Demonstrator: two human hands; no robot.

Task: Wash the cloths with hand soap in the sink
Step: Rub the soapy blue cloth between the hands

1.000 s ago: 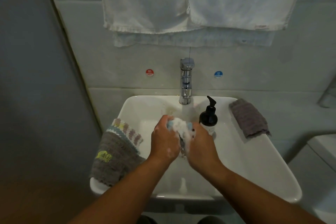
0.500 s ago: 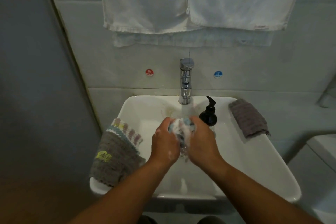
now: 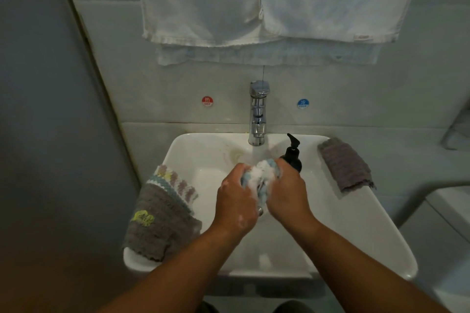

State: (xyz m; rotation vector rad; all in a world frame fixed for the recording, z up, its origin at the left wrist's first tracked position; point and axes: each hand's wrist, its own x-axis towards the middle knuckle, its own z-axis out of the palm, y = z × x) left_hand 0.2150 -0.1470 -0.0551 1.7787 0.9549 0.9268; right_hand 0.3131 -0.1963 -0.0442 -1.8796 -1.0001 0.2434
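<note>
A bunched, soapy light-blue and white cloth (image 3: 262, 173) is held over the white sink (image 3: 361, 231), just below the chrome tap (image 3: 259, 114). My left hand (image 3: 235, 201) grips its left side and my right hand (image 3: 287, 194) grips its right side, foam between them. A black soap pump bottle (image 3: 293, 154) stands on the sink behind my right hand. A grey cloth with a pastel border (image 3: 162, 211) hangs over the sink's left rim. A folded purple-grey cloth (image 3: 344, 164) lies on the right rim.
White towels (image 3: 267, 2) hang on the wall above the tap. Red hot (image 3: 207, 101) and blue cold (image 3: 303, 103) stickers flank the tap. A grey wall panel stands to the left; a white fixture (image 3: 447, 223) sits at the lower right.
Both hands have shifted slightly up and toward the tap with the cloth, rubbing it between them. My right hand now covers the lower part of the soap bottle.
</note>
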